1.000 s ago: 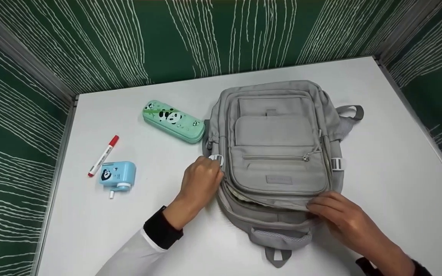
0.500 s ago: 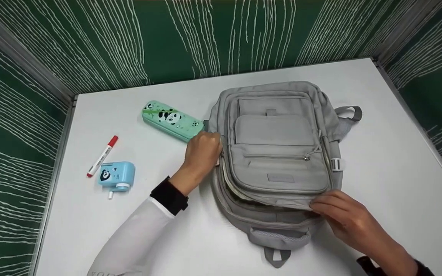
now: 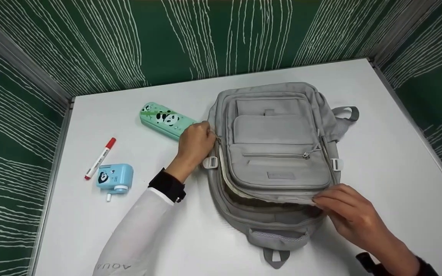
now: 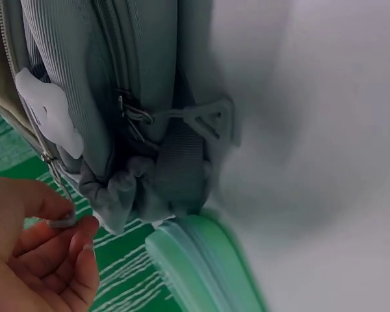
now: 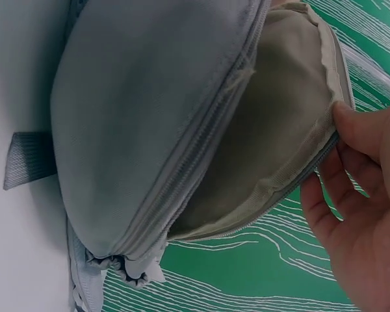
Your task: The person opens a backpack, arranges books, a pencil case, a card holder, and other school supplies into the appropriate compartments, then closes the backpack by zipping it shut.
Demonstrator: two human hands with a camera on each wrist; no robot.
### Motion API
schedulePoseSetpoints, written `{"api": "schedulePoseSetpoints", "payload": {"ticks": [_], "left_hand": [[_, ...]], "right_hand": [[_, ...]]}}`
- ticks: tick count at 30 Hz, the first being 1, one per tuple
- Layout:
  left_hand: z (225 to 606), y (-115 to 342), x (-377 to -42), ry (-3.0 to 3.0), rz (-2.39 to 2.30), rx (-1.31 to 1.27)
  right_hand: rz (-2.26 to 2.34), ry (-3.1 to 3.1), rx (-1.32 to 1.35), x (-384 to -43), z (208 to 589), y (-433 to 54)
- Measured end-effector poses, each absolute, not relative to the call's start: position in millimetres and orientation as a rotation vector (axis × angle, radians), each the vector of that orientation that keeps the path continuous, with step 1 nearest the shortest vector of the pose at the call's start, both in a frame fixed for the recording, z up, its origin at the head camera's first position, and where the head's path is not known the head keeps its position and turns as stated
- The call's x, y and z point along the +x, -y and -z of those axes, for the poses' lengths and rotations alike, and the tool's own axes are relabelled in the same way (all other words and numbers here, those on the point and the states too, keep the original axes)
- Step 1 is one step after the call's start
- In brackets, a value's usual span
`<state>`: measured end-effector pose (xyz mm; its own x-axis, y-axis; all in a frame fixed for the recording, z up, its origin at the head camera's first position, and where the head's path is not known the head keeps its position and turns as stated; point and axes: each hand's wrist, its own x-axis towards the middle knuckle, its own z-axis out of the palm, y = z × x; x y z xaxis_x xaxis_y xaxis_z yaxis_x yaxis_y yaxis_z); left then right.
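Note:
A grey backpack lies on the white table, front up, its top handle toward the person. Its main compartment gapes at the near end, and the beige lining shows in the right wrist view. My left hand pinches the zipper pull at the bag's left side; the zipper slider sits just above those fingers in the left wrist view. My right hand pinches the zipped edge of the front panel at the near right corner, holding it up from the opening.
A green panda pencil case lies left of the backpack, partly behind my left hand. Farther left are a red-capped marker and a light-blue crank pencil sharpener. Green walls with white lines stand behind the table.
My left hand has moved away from the person along the bag's left side, and the zipper opening there has lengthened. The right hand stays on the panel edge, lifting it slightly.

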<state>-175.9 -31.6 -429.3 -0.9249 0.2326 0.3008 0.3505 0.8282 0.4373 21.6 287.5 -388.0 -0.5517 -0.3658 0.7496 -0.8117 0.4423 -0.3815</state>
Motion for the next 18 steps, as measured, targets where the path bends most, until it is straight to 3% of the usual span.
{"api": "schedulePoseSetpoints", "payload": {"ticks": [6,12,18], "left_hand": [[436.2,48.8,-189.4,2.683,0.716,-0.220],[440.9,66.2,-210.8,2.894,0.469,0.258],[445.7,69.7,-224.0,3.103,0.512,0.671]], "right_hand": [[-1.037,2.049,0.965,16.0,376.6,-282.0],[-1.052,1.989,0.954,7.9,364.3,-277.1],[-1.050,1.988,0.946,3.5,361.9,-277.2]]}}
